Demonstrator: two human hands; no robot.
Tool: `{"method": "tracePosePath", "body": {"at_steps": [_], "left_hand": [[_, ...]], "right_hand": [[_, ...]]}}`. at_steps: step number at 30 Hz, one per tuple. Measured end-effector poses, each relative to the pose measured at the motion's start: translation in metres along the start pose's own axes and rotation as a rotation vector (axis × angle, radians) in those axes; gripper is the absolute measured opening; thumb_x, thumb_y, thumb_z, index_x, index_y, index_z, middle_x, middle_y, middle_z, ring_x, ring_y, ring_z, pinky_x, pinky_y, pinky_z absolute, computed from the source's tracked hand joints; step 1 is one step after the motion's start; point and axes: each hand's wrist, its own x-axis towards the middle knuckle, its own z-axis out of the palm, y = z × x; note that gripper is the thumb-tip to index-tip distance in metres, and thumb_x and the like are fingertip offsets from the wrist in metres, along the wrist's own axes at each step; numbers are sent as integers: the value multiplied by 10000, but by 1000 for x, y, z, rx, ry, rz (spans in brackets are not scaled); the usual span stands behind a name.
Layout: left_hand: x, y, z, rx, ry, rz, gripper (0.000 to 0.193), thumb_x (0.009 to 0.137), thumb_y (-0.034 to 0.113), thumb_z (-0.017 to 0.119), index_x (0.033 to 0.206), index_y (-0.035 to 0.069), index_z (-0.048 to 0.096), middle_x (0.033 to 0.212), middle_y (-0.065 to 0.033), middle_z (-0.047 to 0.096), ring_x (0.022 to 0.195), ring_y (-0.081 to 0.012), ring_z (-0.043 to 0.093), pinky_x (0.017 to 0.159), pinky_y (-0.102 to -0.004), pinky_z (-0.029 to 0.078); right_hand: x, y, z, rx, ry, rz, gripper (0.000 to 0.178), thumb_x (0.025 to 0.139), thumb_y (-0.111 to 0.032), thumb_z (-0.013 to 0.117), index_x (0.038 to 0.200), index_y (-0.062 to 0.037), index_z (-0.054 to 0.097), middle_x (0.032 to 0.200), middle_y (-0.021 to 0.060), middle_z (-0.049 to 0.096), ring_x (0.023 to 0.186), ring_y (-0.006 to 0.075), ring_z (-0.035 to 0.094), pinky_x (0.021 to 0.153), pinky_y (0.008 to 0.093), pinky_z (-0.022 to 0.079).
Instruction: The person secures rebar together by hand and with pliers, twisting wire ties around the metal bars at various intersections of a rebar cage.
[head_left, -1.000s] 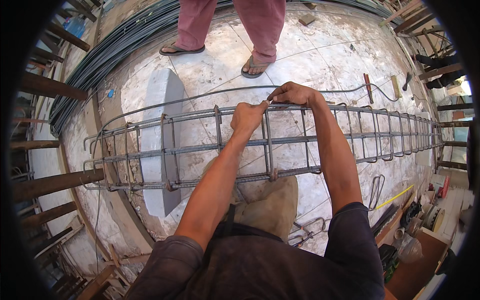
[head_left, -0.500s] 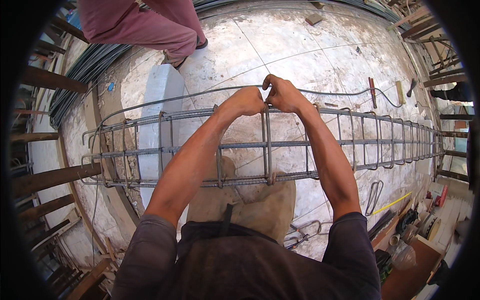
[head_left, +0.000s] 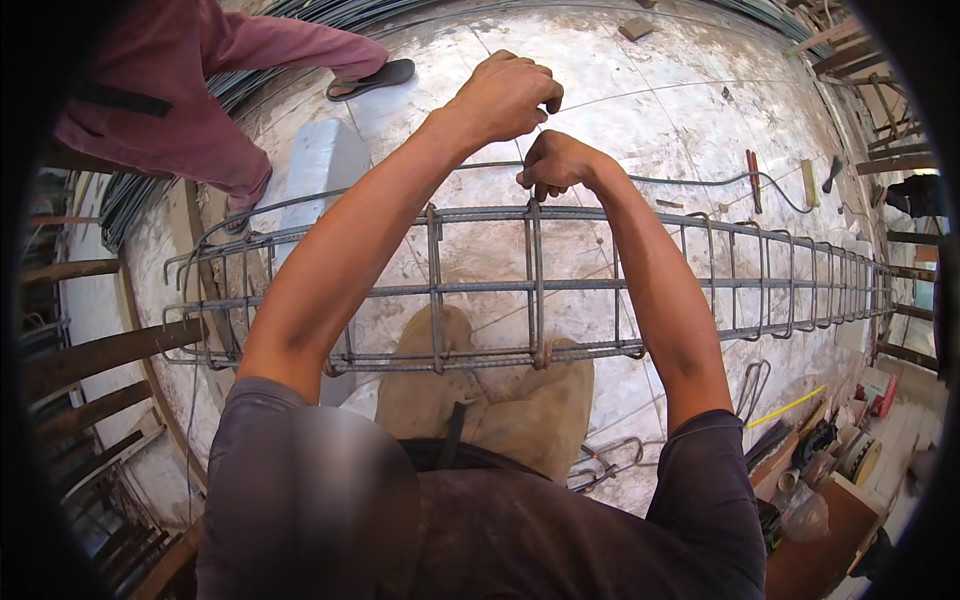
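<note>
Since prev. frame, L hand (head_left: 508,97) is up & farther from rebar cage (head_left: 480,290); co-worker (head_left: 150,125) is farther L. I read L fingers half-curled, R hand (head_left: 556,166) fingers bent near cage's far bar; can't tell if either holds anything. Cage spans view horiz., L part over pale block (head_left: 325,152).

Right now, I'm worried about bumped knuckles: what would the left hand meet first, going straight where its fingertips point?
Probably the right hand, just below the left hand in the picture, though depth is unclear.
</note>
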Motion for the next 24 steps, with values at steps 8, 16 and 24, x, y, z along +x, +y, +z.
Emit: {"method": "tracePosePath", "body": {"at_steps": [8,16,24], "left_hand": [[-75,55,69,-714,198,-396,414,805,273,795,1137,30,749,1036,-147,763,947,-280,724,827,-403,570],[-65,77,91,-671,152,-488,289,866,223,729,1008,-26,767,816,-188,735,764,-323,714,739,-392,555],[-68,67,115,-912,257,-652,285,907,249,744,1019,-10,783,842,-132,767,744,-192,700,711,-354,544]], "right_hand": [[-9,19,4,321,61,132,197,905,-157,672,880,24,746,737,120,742,607,171,677,542,295,540],[-14,51,13,607,112,167,181,931,-120,656,908,36,746,796,122,745,637,157,669,531,264,517],[-37,62,48,586,470,-67,267,902,-230,749,864,35,765,814,118,757,707,165,688,642,301,527]]}}
